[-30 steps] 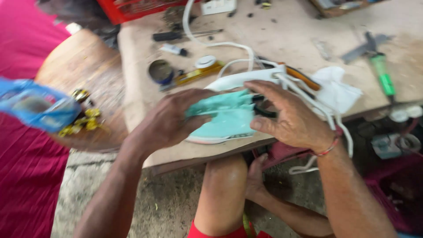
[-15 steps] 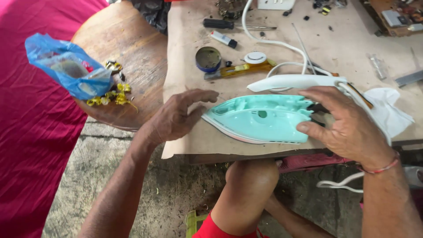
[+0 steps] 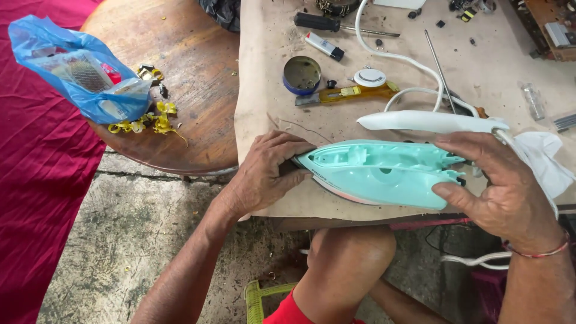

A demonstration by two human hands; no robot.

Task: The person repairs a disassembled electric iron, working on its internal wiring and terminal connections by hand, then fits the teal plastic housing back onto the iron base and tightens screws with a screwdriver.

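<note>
A mint-green clothes iron body (image 3: 384, 174) lies on its side near the front edge of a beige worktable (image 3: 270, 108). My left hand (image 3: 264, 174) grips its pointed nose, fingers pressed on the tip. My right hand (image 3: 498, 186) holds the rear end, thumb below and fingers on top. A white iron handle piece (image 3: 429, 122) with a white cord (image 3: 390, 57) lies just behind the green body. A white cloth (image 3: 546, 162) sits by my right hand.
On the table behind lie a round tin (image 3: 301, 75), a yellow-handled tool (image 3: 354, 93), a white disc (image 3: 369, 77), a lighter (image 3: 324, 46) and a screwdriver (image 3: 336, 25). A round wooden table (image 3: 192, 78) at left holds a blue plastic bag (image 3: 84, 75) and yellow scraps (image 3: 150, 123). My knee (image 3: 348, 258) is below.
The view has shifted, so the iron sits lower and more central. My left hand has closed onto the iron's nose. My right hand stays on the rear end.
</note>
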